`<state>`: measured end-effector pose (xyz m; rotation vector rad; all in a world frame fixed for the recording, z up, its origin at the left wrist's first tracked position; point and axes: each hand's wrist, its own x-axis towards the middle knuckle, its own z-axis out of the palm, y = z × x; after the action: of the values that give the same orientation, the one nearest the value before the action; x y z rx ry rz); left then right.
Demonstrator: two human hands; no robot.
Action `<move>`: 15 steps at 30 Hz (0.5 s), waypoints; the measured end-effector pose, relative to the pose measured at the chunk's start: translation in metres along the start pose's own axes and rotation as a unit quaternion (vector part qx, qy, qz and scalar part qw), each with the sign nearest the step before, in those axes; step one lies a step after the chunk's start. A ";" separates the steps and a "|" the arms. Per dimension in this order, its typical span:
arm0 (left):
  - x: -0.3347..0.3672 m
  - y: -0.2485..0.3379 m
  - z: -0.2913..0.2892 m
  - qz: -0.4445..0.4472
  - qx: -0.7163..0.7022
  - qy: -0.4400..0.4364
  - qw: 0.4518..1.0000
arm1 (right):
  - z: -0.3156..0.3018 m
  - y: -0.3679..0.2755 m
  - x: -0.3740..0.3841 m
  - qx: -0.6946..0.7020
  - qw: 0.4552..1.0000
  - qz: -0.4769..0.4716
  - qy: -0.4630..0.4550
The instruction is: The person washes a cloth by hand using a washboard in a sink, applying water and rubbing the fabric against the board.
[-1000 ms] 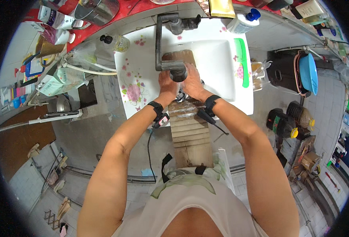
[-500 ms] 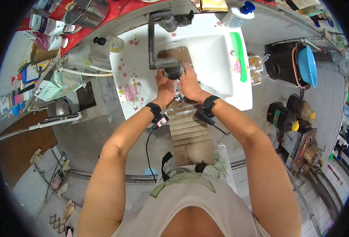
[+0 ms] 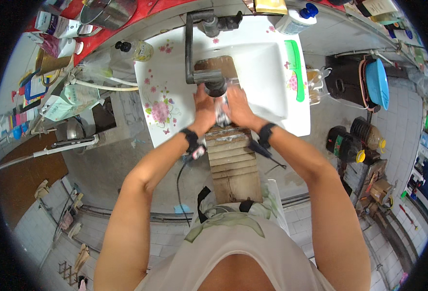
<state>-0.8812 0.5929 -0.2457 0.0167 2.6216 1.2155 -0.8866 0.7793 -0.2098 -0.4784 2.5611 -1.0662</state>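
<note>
Both hands are in the white sink (image 3: 267,77), below the dark grey faucet (image 3: 211,77). Between them lies a small wet bundle of light cloth with dark patches (image 3: 222,114), on the upper end of a wooden washboard (image 3: 234,167). My left hand (image 3: 204,107) is closed against the cloth's left side, its fingertips partly behind the faucet. On the other side my right hand (image 3: 240,105) holds the cloth too, its fingers smeared by motion. The washboard's ridged lower part slopes toward my body, and its far end shows beyond the faucet.
A green comb (image 3: 295,70) lies on the sink's right rim. A white bottle with a blue cap (image 3: 298,20) stands at the back right corner, a clear pump bottle (image 3: 139,50) at the back left. Farther right are a blue basin (image 3: 376,83) and yellow-capped jugs (image 3: 348,146).
My right hand and wrist have shifted right, a little away from the left. More of the cloth shows between the hands. The view has tilted slightly.
</note>
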 end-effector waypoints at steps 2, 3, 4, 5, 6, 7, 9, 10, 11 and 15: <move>-0.054 0.041 -0.012 0.078 0.010 0.001 0.997 | -0.006 -0.020 -0.060 0.024 0.999 -0.041 0.016; -0.074 0.049 -0.023 0.108 0.009 -0.003 0.994 | -0.011 -0.038 -0.073 0.014 0.998 -0.054 -0.001; -0.074 0.052 -0.027 0.107 0.011 0.001 0.994 | -0.012 -0.043 -0.070 0.014 0.998 -0.059 -0.002; -0.070 0.052 -0.026 0.112 0.002 0.004 0.994 | -0.012 -0.041 -0.067 0.000 0.998 -0.060 0.002; -0.067 0.045 -0.024 0.116 -0.004 0.008 0.993 | -0.011 -0.041 -0.062 -0.012 0.998 -0.063 0.006; -0.046 0.036 -0.023 0.115 -0.003 0.010 0.993 | -0.011 -0.035 -0.045 -0.011 0.998 -0.065 0.006; -0.001 0.005 -0.020 0.087 0.017 -0.004 0.996 | -0.011 -0.020 0.006 0.031 0.999 -0.017 -0.040; 0.015 -0.003 -0.019 0.077 0.024 -0.008 0.997 | -0.005 -0.015 0.022 0.033 0.998 -0.021 -0.041; 0.023 0.003 -0.013 0.052 0.058 0.039 0.996 | -0.005 -0.010 0.031 -0.011 1.000 -0.025 -0.001; 0.007 0.010 -0.026 -0.001 0.098 -0.052 0.994 | -0.007 -0.014 0.002 -0.013 0.998 0.001 0.056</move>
<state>-0.8952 0.5807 -0.2237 0.1093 2.6369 0.9272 -0.8886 0.7739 -0.1950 -0.4337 2.6752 -1.0907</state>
